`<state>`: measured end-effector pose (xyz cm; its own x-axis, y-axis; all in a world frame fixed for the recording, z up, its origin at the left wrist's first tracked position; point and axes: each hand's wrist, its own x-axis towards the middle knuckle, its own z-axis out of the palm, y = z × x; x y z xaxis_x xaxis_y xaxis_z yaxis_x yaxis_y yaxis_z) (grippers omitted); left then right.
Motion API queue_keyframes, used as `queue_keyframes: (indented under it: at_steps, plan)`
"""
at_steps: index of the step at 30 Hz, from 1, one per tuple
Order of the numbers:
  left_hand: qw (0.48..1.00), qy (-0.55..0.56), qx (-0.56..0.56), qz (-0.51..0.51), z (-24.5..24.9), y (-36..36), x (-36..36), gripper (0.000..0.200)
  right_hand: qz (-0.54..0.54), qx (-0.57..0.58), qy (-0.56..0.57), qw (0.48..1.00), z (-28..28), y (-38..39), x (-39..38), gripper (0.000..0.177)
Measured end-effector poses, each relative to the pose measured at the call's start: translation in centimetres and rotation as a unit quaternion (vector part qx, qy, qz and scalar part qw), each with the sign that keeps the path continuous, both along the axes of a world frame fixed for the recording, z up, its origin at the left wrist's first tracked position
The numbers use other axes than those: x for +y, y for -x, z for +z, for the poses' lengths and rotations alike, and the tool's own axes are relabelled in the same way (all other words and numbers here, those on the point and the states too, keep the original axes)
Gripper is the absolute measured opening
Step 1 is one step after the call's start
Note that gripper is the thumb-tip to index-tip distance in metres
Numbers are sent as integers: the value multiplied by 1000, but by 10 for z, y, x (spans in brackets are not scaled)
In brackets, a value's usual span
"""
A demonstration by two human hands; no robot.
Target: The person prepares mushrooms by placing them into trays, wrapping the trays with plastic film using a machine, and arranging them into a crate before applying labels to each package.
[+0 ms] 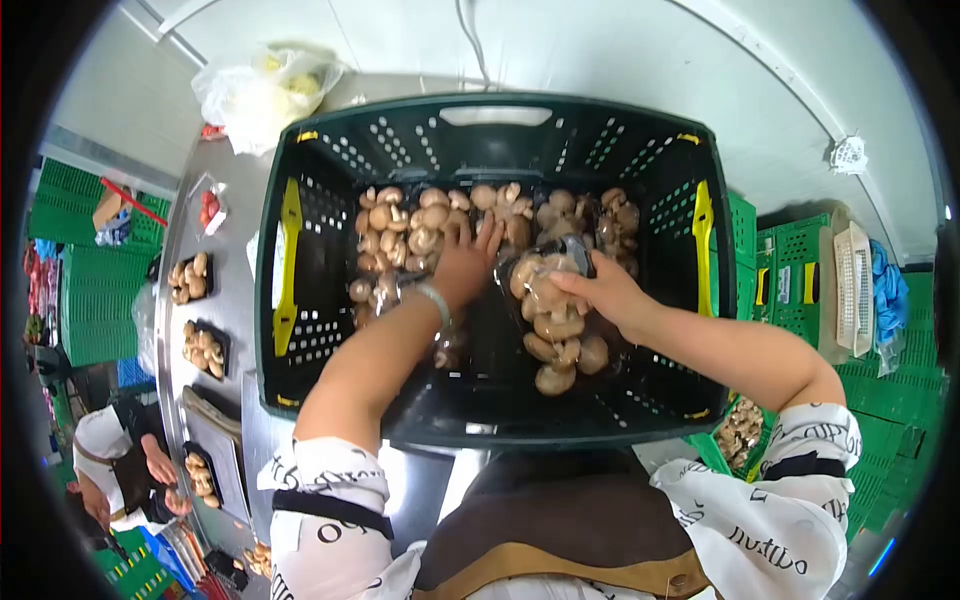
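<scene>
Inside a large black crate (500, 425) lie several wrapped packs of brown mushrooms (425, 222), lined up along its far side. My right hand (605, 290) grips a wrapped mushroom pack (550, 310) by its side, tilted over the right half of the crate. The fingers of my left hand (468, 265) are spread and rest on the packs near the middle. Part of the packs at the left is hidden beneath my left forearm.
A steel counter (225, 260) at the left bears mushroom trays (203, 347) and a scale-like device (215, 450). A co-worker (125, 460) stands at the lower left. Green crates (800, 270) are stacked at the right. A plastic bag (265, 90) lies behind the black crate.
</scene>
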<state>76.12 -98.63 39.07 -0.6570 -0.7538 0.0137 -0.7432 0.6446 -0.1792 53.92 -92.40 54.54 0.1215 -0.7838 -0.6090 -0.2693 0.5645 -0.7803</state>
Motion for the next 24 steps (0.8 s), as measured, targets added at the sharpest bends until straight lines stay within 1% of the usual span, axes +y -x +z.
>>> queue_keyframes:
  at_steps: [1, 3, 4, 6, 9, 10, 12, 13, 14, 16, 17, 18, 19, 21, 23, 24]
  plan:
    - [997, -72, -20, 4, 5, -1, -5, 80, 4, 5, 5, 1000, -14, -1, 1, 58]
    - [992, -95, 76, -44, 9, -17, -18, 68, 11, 16, 14, 1000, -42, -5, 1, 60]
    - [983, -150, 97, -38, 21, -25, -23, 62, 12, 23, 18, 999, -56, -6, 0, 61]
    - [956, -261, 135, -28, 55, -44, -26, 51, 2, 25, 17, 1000, -62, -15, 1, 67]
    - [946, -301, 120, -17, 79, -77, -6, 37, 22, -97, 3, 995, -53, -32, 7, 70]
    - [944, -316, 94, -8, 89, -85, -1, 37, -13, -91, 4, 996, -113, -29, 10, 69]
    - [936, -347, 48, 14, 110, -96, 14, 38, -6, -107, -6, 994, -142, -35, 18, 68]
    - [935, -334, 116, -5, 123, -103, 22, 38, 0, -113, -12, 994, -152, -38, 22, 67]
    - [930, -319, 183, -21, 141, -109, 34, 38, -10, -127, 31, 991, -164, -42, 27, 66]
    - [896, -311, 312, 50, 213, -115, 78, 39, 13, -117, -90, 989, -168, -27, 20, 65]
    - [891, -294, 337, 79, 228, -122, 97, 40, 23, -111, -149, 982, -169, -21, 16, 65]
    - [884, -276, 361, 106, 240, -131, 115, 40, 39, -64, -162, 984, -150, -22, 14, 63]
    - [868, -267, 393, 143, 250, -141, 136, 41, 68, -34, -141, 987, -158, -15, 11, 61]
    - [812, -266, 465, 229, 267, -163, 182, 38, 95, 35, -138, 985, -148, -9, 4, 58]
    - [708, -207, 590, 329, 260, -182, 233, 33, 153, 104, -121, 975, -152, -8, -6, 61]
    - [666, -175, 612, 388, 256, -189, 258, 29, 170, 130, -96, 972, -160, -9, -9, 61]
